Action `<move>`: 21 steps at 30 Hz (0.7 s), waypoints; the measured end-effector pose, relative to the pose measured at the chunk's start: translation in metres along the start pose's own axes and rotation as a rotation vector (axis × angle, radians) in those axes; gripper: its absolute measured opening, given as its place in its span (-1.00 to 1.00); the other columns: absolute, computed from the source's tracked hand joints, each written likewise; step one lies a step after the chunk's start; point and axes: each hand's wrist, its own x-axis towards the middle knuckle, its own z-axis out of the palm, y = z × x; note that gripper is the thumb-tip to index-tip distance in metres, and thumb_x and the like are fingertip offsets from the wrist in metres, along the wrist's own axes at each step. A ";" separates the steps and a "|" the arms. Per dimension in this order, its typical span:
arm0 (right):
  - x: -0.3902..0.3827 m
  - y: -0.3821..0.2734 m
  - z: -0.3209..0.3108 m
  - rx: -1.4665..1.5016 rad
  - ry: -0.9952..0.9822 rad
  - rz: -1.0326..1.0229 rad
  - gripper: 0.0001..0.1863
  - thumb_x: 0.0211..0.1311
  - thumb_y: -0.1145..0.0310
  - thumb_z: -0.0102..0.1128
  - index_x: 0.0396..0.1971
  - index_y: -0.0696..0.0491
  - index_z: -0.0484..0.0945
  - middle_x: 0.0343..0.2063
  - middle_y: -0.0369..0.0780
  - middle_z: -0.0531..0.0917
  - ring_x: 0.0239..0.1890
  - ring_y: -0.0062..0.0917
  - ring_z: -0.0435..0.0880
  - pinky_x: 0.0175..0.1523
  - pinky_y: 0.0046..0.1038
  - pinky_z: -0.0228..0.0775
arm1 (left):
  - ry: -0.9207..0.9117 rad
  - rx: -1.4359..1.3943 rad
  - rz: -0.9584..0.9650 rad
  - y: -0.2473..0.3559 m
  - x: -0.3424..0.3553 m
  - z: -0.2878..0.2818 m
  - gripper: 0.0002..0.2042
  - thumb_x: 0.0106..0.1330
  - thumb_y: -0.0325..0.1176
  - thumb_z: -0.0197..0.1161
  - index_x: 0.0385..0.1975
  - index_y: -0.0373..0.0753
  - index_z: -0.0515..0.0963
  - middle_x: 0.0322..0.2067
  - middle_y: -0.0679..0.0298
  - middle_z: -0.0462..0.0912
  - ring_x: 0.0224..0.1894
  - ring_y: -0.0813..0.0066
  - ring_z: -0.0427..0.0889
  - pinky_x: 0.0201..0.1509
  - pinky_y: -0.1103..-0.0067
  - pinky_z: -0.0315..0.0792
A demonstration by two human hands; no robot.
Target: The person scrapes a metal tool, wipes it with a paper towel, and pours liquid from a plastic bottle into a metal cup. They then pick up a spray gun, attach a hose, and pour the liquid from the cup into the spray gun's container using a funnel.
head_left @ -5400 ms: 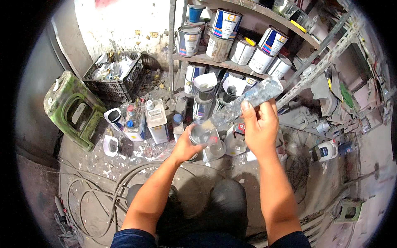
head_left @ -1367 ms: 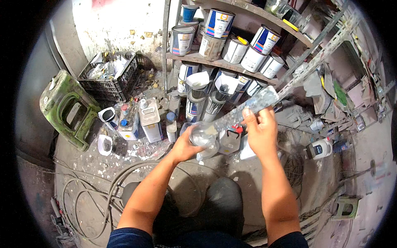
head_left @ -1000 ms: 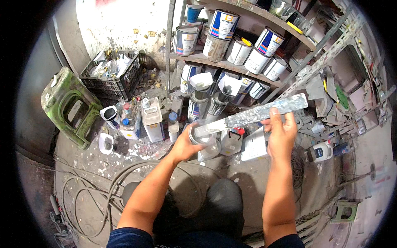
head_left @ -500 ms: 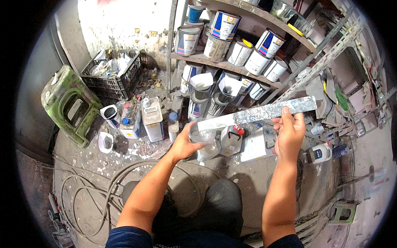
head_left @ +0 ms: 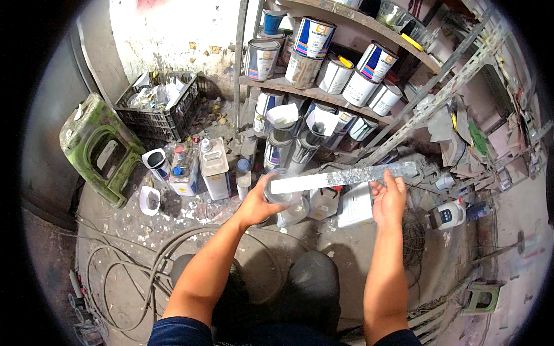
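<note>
- At far left, a green plastic stool (head_left: 104, 147), grimy, tipped on its side, with a pale scrap on it.
- Just beside it, a black slatted plastic crate (head_left: 156, 120) heaped with white paper and clear plastic scraps.
- On the floor, 2 rectangular cans: a shorter white-and-blue can with red and blue caps (head_left: 184, 179), a small yellow mark on its label, and a taller pale metal can (head_left: 214, 168) whose printing is too small to make out.
- My left hand (head_left: 257, 203) is wrapped around a clear plastic cup (head_left: 283, 198), thumb toward me.
- On the shelf beyond, a white-and-blue round paint can (head_left: 314, 37) shows an orange emblem, dark lettering and coloured stripes.
- My flat, paint-spattered stick (head_left: 346, 177) lies nearly level, its whiter left end over the cup's mouth; I cannot tell whether it touches the rim.
- My right hand (head_left: 389, 199) grips the stick near its spattered right end, between thumb and fingers.
- Farther right, a white plastic jug (head_left: 453, 213) carries a dark label with small pale print, unreadable from here.
</note>
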 end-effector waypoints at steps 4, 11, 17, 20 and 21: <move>0.013 0.032 -0.032 0.089 0.030 0.136 -0.82 0.23 0.35 0.17 -0.26 0.00 0.37 -0.38 -0.32 0.50 -0.51 -0.52 0.53 -0.47 -0.60 0.27 | -0.023 -0.002 0.016 0.002 0.002 0.003 -0.19 -0.14 -0.39 0.48 0.18 -0.32 0.21 0.05 0.16 0.40 0.14 0.39 0.36 0.26 0.47 0.22; 0.026 0.055 -0.066 0.155 0.083 0.264 -0.79 0.20 0.33 0.21 -0.25 0.01 0.38 -0.31 -0.31 0.49 -0.45 -0.49 0.53 -0.47 -0.59 0.27 | -0.039 0.049 0.034 0.010 0.001 0.004 -0.21 -0.15 -0.38 0.51 0.16 -0.28 0.26 0.05 0.19 0.41 0.12 0.43 0.37 0.25 0.50 0.22; 0.040 0.052 -0.088 0.125 0.097 0.252 -0.78 0.21 0.31 0.20 -0.26 0.03 0.36 -0.33 -0.31 0.44 -0.45 -0.50 0.52 -0.47 -0.58 0.26 | -0.047 -0.004 0.071 0.009 -0.002 0.003 -0.25 -0.08 -0.33 0.46 0.17 -0.33 0.26 0.05 0.12 0.41 0.15 0.35 0.37 0.26 0.49 0.22; 0.047 0.040 -0.094 0.098 0.090 0.234 -0.79 0.22 0.32 0.19 -0.27 0.04 0.36 -0.33 -0.31 0.43 -0.45 -0.51 0.52 -0.46 -0.58 0.26 | -0.053 -0.032 0.085 0.009 -0.002 0.001 -0.25 -0.08 -0.34 0.46 0.17 -0.33 0.26 0.06 0.13 0.41 0.15 0.37 0.37 0.26 0.49 0.22; 0.048 0.037 -0.091 0.086 0.084 0.230 -0.79 0.22 0.33 0.19 -0.27 0.04 0.36 -0.33 -0.30 0.42 -0.45 -0.51 0.52 -0.46 -0.58 0.26 | -0.045 -0.032 0.088 0.008 -0.003 -0.001 -0.24 -0.08 -0.33 0.46 0.17 -0.33 0.25 0.06 0.14 0.41 0.15 0.38 0.37 0.26 0.49 0.22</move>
